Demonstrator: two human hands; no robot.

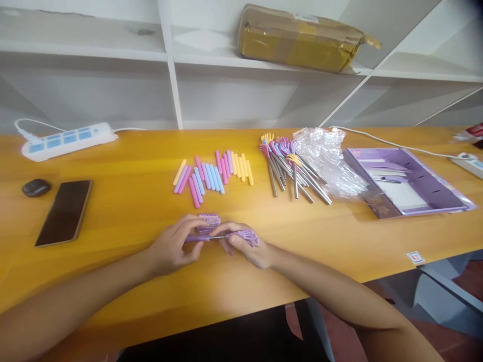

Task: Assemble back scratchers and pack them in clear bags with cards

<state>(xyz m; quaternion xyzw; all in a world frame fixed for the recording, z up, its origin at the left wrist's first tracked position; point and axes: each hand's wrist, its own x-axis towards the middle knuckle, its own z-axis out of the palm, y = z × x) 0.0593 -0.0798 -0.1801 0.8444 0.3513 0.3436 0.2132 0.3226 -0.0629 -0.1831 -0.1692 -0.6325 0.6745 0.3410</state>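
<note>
My left hand [174, 246] pinches the purple grip end of a small back scratcher [222, 237] that lies across the orange table [124, 211]. My right hand [246, 249] closes on its purple claw head. A thin metal rod shows between the two hands. A small purple ridged piece [209, 219] lies just behind my fingers. Farther back lie several coloured grip sleeves [213, 173] in pink, blue, yellow and lilac. To their right is a bundle of metal scratchers with coloured claw heads [290, 168].
A crumpled clear plastic bag [326, 158] and an open lilac box [407, 183] sit at the right. A phone [65, 211], a dark mouse [35, 187] and a white power strip [66, 140] are at the left. White shelves with a taped cardboard parcel [302, 39] stand behind.
</note>
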